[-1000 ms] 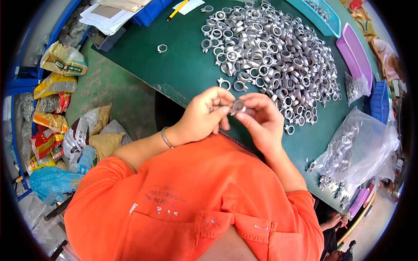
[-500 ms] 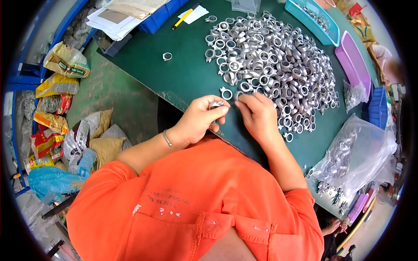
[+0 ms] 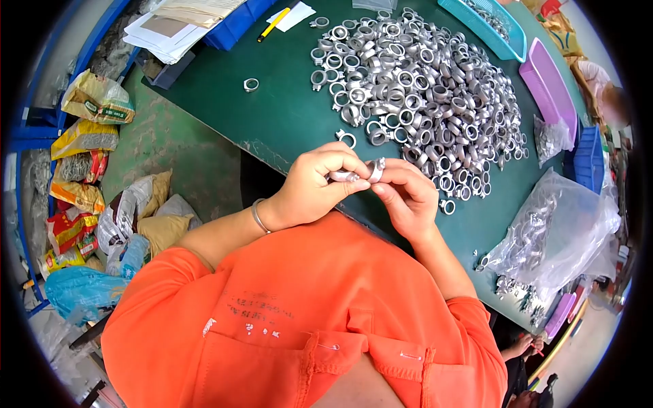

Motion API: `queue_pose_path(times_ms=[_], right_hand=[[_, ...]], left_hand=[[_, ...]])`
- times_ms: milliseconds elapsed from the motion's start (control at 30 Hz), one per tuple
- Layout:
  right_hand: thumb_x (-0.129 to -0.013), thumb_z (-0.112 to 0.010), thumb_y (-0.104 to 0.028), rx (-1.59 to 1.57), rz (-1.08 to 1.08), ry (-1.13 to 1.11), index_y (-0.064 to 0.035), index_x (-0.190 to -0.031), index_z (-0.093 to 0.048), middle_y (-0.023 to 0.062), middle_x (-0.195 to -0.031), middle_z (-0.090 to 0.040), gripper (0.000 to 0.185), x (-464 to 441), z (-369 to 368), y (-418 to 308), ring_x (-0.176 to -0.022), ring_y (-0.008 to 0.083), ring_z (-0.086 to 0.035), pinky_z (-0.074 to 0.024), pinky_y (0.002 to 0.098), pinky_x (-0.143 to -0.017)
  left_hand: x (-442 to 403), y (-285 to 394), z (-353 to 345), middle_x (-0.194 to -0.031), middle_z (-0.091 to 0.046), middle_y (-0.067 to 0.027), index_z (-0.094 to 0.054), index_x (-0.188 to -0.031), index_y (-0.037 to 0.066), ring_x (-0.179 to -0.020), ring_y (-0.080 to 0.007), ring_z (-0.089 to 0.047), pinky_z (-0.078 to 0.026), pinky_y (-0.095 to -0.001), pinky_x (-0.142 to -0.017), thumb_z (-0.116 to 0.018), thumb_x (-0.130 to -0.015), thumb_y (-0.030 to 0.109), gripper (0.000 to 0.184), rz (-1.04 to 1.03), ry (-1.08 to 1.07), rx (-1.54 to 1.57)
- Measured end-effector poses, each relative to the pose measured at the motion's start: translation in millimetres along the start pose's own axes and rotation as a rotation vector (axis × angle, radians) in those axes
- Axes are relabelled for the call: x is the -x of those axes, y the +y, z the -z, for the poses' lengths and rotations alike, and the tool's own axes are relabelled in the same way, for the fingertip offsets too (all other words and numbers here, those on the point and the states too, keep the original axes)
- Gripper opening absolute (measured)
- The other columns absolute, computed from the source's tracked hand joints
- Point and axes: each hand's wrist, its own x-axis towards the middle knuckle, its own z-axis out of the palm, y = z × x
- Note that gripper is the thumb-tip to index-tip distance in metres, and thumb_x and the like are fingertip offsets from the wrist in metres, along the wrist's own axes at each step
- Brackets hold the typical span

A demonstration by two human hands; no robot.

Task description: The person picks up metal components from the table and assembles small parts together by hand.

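My right hand (image 3: 412, 204) pinches a silvery metal ring clamp (image 3: 376, 170), held upright between thumb and fingers. Close against it, my left hand (image 3: 309, 183) is closed around small shiny metal pieces (image 3: 343, 176); the fingers hide most of them, and I cannot make out their exact shape. The fingertips of both hands meet at the ring clamp. Just beyond them on the green table (image 3: 218, 102) is a loose ring clamp (image 3: 347, 139), beside a large pile of similar ring clamps (image 3: 435, 88). Another single ring clamp (image 3: 251, 85) lies apart, to the left.
A teal basket (image 3: 513, 47) and a purple basket (image 3: 541, 75) stand at the far right. Nearer are a blue bin (image 3: 590, 160) and a clear plastic bag (image 3: 551, 231) of metal parts. Papers (image 3: 166, 34) and a yellow marker (image 3: 273, 24) lie at the back left.
My right hand has brought a ring clamp from the pile's near edge leftward to my left hand. The fingertips now meet. The view has shifted slightly.
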Motion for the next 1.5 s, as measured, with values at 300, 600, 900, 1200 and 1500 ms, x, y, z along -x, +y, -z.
queue_pose_path(times_ms=[300, 600, 900, 1200, 1500], right_hand=[[-0.073, -0.067, 0.007, -0.107, 0.007, 0.101, 0.0017, -0.084, -0.056, 0.0178, -0.097, -0.062, 0.016, 3, -5, 3, -0.084, 0.0197, -0.063, -0.0530, 0.0266, -0.068], [-0.069, -0.070, 0.007, -0.015, 0.030, 0.123, -0.0012, -0.083, -0.056, 0.0168, -0.096, -0.061, 0.021, 6, -8, 6, -0.080, 0.0211, -0.062, -0.0509, 0.0266, -0.066], [-0.063, -0.066, 0.010, 0.151, 0.273, -0.038, -0.0017, -0.080, -0.058, 0.0109, -0.085, -0.060, 0.022, -4, -13, -17, -0.069, 0.0243, -0.056, -0.0456, 0.0305, -0.059], [-0.068, -0.071, -0.011, 0.988, 0.087, 0.007, -0.0089, -0.073, -0.062, 0.0024, -0.075, -0.053, 0.011, -36, 1, 15, -0.073, 0.0230, -0.050, -0.0355, 0.0361, -0.065], [-0.068, -0.070, -0.001, 0.434, 0.154, -0.143, -0.0046, -0.081, -0.064, 0.0071, -0.079, -0.056, 0.015, -16, 3, -7, -0.071, 0.0232, -0.053, -0.0423, 0.0315, -0.063]], left_hand=[[2, -3, -1, -0.084, -0.058, -0.0041, -0.064, -0.086, 0.002, -0.070, -0.0078, -0.052, -0.041, -0.0198, -0.059, -0.067, -0.076, -0.002, 0.011, -0.039, 0.023, -0.030], [4, 0, -2, -0.084, -0.059, -0.0036, -0.063, -0.087, 0.001, -0.069, -0.0070, -0.052, -0.041, -0.0201, -0.060, -0.069, -0.075, 0.000, 0.013, 0.003, 0.056, -0.025], [3, -3, 0, -0.094, -0.062, -0.0072, -0.058, -0.100, 0.003, -0.081, -0.0143, -0.061, -0.050, -0.0246, -0.060, -0.049, -0.092, 0.017, 0.018, 0.589, 0.086, 0.937], [4, -11, -1, -0.079, -0.056, -0.0013, -0.056, -0.091, 0.007, -0.069, -0.0106, -0.054, -0.040, -0.0205, -0.052, -0.058, -0.088, 0.019, 0.012, 0.732, 0.172, 0.979], [3, -3, -1, -0.082, -0.058, -0.0036, -0.058, -0.095, 0.002, -0.065, -0.0089, -0.052, -0.041, -0.0199, -0.051, -0.059, -0.085, 0.007, 0.011, 0.619, 0.127, 0.791]])
